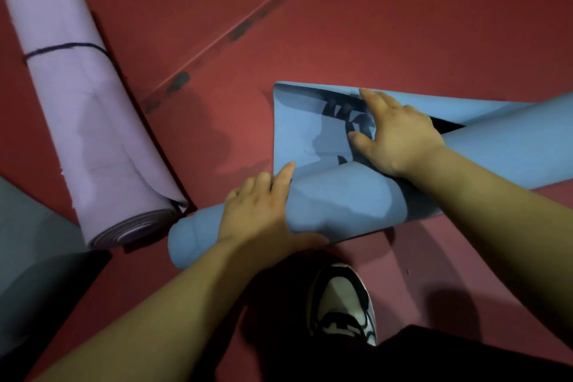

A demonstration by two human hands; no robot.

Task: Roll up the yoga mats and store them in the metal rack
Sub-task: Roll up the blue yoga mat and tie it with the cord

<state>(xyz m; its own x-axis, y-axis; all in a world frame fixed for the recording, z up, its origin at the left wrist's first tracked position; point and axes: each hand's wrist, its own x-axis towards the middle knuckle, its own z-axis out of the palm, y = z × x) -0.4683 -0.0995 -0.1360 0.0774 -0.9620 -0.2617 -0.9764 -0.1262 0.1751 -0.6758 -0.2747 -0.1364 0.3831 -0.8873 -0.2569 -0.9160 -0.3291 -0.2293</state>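
A blue yoga mat [338, 195] lies across the red floor, rolled for most of its length, with a short flat flap [297, 130] left at its far end. My left hand [263, 211] grips the roll near its left end, fingers over the top. Further along, my right hand [397, 133] presses palm down with spread fingers where the flap meets the roll. A dark strap [344, 115] lies on the flap under my right fingers. The metal rack is not in view.
A lilac mat [83, 108], rolled and tied with a dark cord, lies on the floor [372, 25] at the left. A grey-green mat [34, 257] shows at the lower left edge. My shoe [341, 301] stands just below the blue roll.
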